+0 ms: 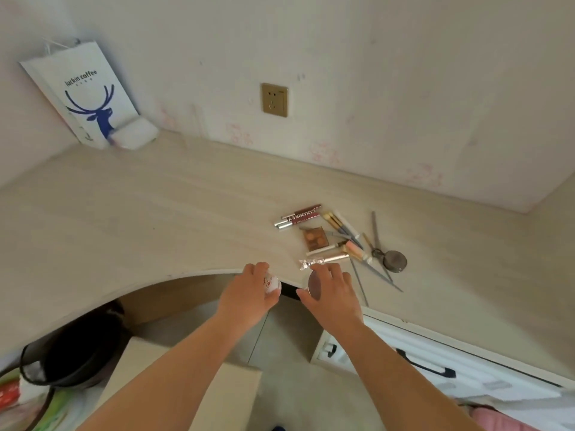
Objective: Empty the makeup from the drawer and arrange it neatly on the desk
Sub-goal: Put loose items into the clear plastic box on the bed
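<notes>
White paper bag (83, 94) reads "luckin coffee"; burgundy tubes (298, 215) read "COLORKEY".

the desk (155, 213) is pale beige with a faint wood grain. at its far left corner stands a white paper bag (81, 91) printed with a blue deer head and dark lettering. on the wall behind the desk — off-white with faded pink scribbles — sits a gold-coloured socket (274, 99). toward the desk's right lie maroon-and-silver lip tubes (298, 215), a brown-toned eyeshadow palette (315, 239), and a dark grey round compact (394, 261). at the desk's front edge, the left hand (252, 293) holds a small white item with red markings (271, 284) — possibly a floral print, though it is blurred.
</notes>
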